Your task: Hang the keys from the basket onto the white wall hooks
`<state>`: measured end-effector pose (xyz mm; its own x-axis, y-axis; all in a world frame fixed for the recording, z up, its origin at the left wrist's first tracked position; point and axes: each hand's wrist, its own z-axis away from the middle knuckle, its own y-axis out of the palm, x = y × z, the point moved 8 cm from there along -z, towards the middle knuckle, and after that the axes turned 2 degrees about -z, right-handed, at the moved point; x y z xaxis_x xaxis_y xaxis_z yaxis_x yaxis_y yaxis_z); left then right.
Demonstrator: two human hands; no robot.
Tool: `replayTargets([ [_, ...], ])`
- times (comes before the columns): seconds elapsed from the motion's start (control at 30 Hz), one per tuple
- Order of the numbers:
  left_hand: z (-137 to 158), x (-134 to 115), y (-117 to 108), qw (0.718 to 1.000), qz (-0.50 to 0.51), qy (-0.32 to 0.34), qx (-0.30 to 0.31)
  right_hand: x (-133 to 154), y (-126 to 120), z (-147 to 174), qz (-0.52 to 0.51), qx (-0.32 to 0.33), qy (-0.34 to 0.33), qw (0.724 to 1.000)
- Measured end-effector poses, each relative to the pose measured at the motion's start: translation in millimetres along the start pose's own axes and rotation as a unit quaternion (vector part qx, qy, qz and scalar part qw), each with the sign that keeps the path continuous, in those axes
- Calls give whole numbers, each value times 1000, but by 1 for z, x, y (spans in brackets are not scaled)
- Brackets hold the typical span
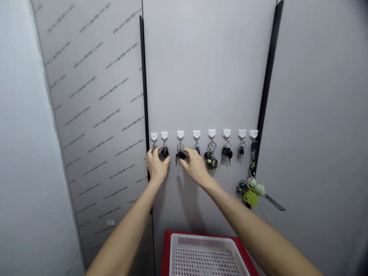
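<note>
My left hand [157,165] is raised to the left end of a row of hooks. Its thumb and index finger close around the sides of a black bunch of keys [165,151] hanging from the second hook. Behind its fingers, another key ring [154,146] hangs mostly hidden on the leftmost hook. With thumb and fingertips, my right hand [196,165] grips a bunch of keys with black heads [181,154], its ring still on the third hook [180,135]. Partly covered by that hand, a further black key [197,149] hangs to the right.
Right of my hands hang brass-coloured keys [212,161], black keys [227,152], small keys [241,151] and a lanyard with a lime-green tag [251,197]. A white perforated basket [204,240] sits below on a red surface [166,253]. Dark vertical strips [267,76] edge the panel.
</note>
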<state>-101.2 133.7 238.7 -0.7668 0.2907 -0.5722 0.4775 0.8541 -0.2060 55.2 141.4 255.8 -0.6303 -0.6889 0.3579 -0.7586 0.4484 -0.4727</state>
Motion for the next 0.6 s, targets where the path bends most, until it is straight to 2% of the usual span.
replayTargets([
  [0.1, 0, 0, 6, 999, -38, -9, 11, -3, 17, -8, 52, 15, 28, 998],
  [0.2, -7, 1, 8, 996, -33, -1, 78, -6, 20, -10, 22, 7, 50, 999],
  [0.33, -27, -2, -4, 986, -40, 42, 155, 4, -2, -21, -53, -44, 25, 997],
  [0.47, -54, -26, -22, 978, -86, 99, 160, 25, -29, -51, -88, -96, -15, 991],
  [0.53, -64, -41, -23, 967, -114, 120, 196, 33, -32, -67, -96, -79, -23, 992],
  [0.6, -73, -48, -18, 946, -132, 112, 273, 38, -26, -76, -104, -10, -23, 994],
])
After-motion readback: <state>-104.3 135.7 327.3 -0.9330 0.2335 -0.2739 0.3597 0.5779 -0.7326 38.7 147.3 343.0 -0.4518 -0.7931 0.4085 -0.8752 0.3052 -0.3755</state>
